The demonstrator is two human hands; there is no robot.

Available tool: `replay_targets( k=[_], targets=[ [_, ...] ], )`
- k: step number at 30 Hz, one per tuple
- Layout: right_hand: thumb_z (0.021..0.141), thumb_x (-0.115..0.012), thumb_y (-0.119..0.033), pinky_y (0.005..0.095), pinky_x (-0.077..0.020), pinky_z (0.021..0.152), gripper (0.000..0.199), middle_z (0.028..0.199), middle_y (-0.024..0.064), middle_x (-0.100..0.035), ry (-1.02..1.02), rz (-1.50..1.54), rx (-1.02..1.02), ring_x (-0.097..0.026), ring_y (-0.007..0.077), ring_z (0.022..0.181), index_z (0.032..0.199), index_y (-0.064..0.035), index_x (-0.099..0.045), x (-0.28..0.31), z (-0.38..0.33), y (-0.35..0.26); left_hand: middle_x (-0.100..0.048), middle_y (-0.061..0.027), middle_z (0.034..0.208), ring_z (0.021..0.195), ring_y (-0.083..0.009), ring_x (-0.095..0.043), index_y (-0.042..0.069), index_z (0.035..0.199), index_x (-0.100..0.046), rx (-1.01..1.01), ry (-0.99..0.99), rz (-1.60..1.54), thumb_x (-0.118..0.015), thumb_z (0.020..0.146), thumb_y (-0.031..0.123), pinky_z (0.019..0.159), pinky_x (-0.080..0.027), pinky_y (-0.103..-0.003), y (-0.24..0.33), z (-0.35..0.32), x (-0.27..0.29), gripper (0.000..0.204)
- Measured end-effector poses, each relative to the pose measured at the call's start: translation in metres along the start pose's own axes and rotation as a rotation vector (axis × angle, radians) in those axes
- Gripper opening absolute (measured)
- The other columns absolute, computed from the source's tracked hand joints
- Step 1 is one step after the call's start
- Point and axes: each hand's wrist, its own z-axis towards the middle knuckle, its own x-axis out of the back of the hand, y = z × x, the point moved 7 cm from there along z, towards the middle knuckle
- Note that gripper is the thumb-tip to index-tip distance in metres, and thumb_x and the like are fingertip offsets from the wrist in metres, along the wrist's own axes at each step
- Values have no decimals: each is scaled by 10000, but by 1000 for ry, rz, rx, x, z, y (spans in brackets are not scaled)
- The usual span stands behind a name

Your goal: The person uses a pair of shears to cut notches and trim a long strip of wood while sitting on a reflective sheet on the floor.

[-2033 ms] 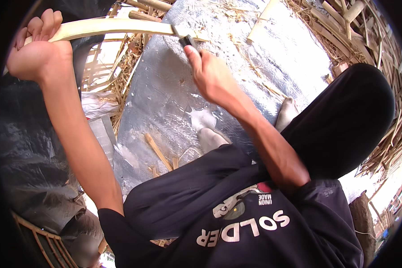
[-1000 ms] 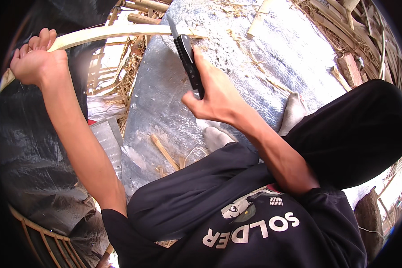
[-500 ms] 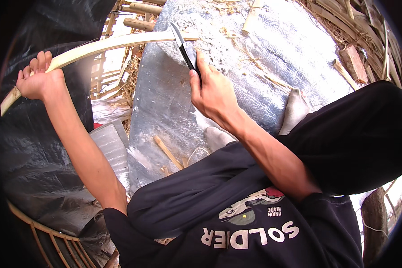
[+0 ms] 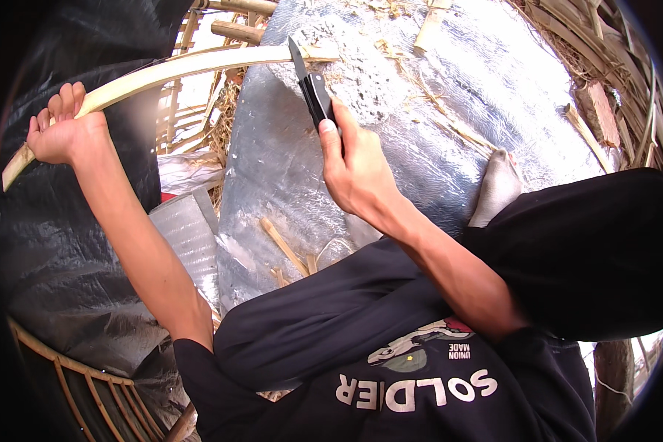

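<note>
A long pale strip of split bamboo (image 4: 177,68) runs from the far left toward the upper middle, looking curved in this view. My left hand (image 4: 65,131) is wrapped round it near its left end. In my right hand (image 4: 357,158) is a folding knife (image 4: 314,92) with a black handle, its fingers closed on the grip. The knife's dark blade points up and away, lying across the strip close to its right end. Whether the edge bites into the bamboo, I cannot tell.
Beneath lies a silvery sheet (image 4: 272,169) with a patch of grey ash-like powder (image 4: 346,81) and loose bamboo pieces (image 4: 283,247). My socked foot (image 4: 497,188) rests on it. Black plastic sheeting (image 4: 74,243) hangs at left; a brick (image 4: 598,114) and dry thatch (image 4: 626,66) border the right.
The knife has turned so its blade looks darker and stands more upright. My right hand sits slightly lower and further right. The left hand keeps its hold on the strip.
</note>
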Motion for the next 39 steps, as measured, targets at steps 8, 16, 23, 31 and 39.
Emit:
replay_targets(
  k=[8,16,23,31,39],
  targets=[
    [1035,-419,-204,493,-447,670,313,719,251,-601,38,70,-125,-614,442,690,1235,-1,-549,8,-1,13,-135,-34,556,472,-164,-150,185,645,-123,-42,-58,9,-329,905,206,473,-223,-332,6,4,-11,332],
    [1029,-418,-201,469,-452,672,305,728,245,-594,52,33,-108,-612,400,681,1173,29,-558,13,-5,12,-149,-44,556,467,-165,-165,160,633,-182,-3,-104,9,-324,892,173,512,-266,-340,7,5,-23,295],
    [1007,-438,-231,458,-456,679,314,692,221,-602,66,48,-91,-615,354,660,1055,30,-606,18,28,6,-138,-40,564,481,-163,-150,172,628,-166,4,-142,-15,-309,874,149,512,-262,-337,14,-2,-33,286],
    [1010,-441,-245,444,-466,709,338,737,218,-619,95,53,-122,-630,334,710,1082,36,-615,13,17,12,-138,-36,582,490,-172,-138,171,658,-137,-17,-91,-7,-315,871,138,508,-233,-341,16,-12,-30,279],
    [1025,-440,-260,385,-425,632,349,652,116,-537,127,160,-141,-532,193,634,1050,46,-606,16,6,21,-132,-42,585,530,-180,-157,176,646,-130,-160,-118,33,-392,759,121,530,-227,-341,43,-53,-56,290]
  ],
)
